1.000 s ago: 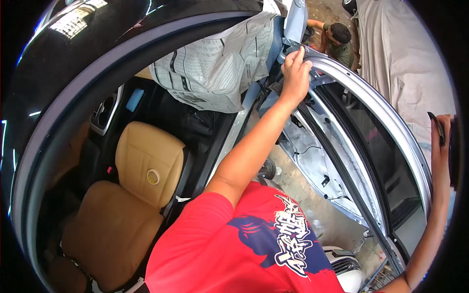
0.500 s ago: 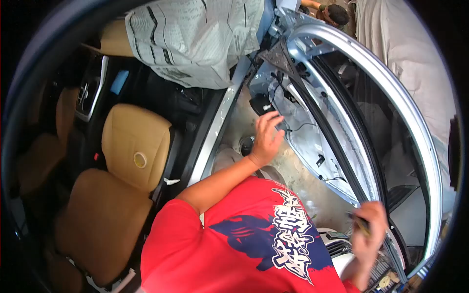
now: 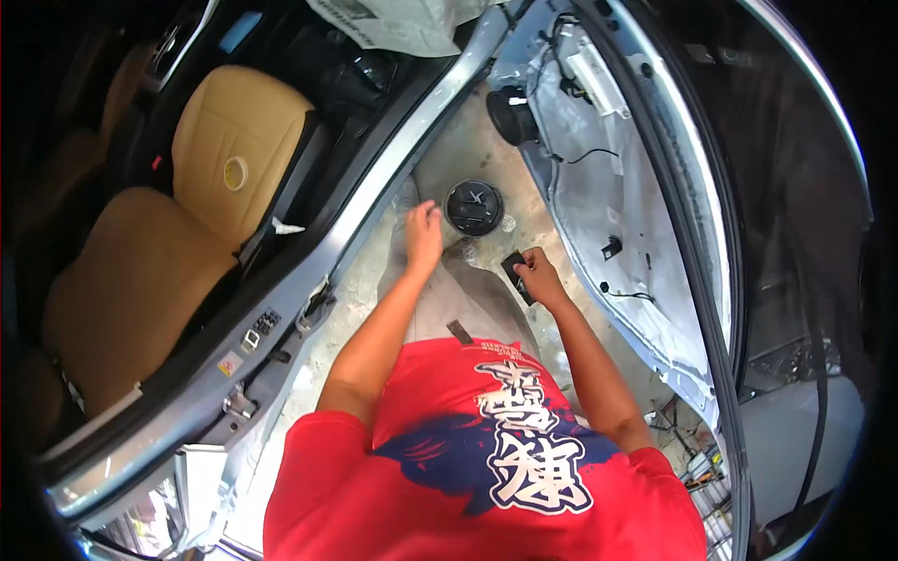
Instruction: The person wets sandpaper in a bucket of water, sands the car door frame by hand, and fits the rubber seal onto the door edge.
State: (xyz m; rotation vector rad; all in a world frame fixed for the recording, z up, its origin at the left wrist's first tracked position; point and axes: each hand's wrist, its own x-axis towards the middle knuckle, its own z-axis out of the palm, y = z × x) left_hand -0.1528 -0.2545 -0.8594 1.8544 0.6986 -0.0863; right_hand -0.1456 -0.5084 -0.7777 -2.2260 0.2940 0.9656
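Observation:
My right hand [image 3: 540, 278] grips a flat, black, rectangular piece [image 3: 514, 267] between thumb and fingers, above the floor between the car sill and the open door. My left hand [image 3: 424, 241] is in the air above my legs, its fingers loosely bent and slightly apart, with nothing visible in them. Just right of its fingertips stands a round black container [image 3: 476, 221] on the floor, with dark pieces inside that I cannot make out.
To the right is the open car door [image 3: 599, 196], its inner panel off, with loose cables and a black speaker [image 3: 511, 114]. On the left, a tan seat [image 3: 229, 140] carries a roll of tape [image 3: 235, 173] behind the door sill [image 3: 412, 150]. Printed sheeting [image 3: 412, 23] hangs at the top.
My right hand has come from beside the door's lower end to in front of me, holding the black piece. The left hand has moved left, its fingers less spread. My view has shifted downward.

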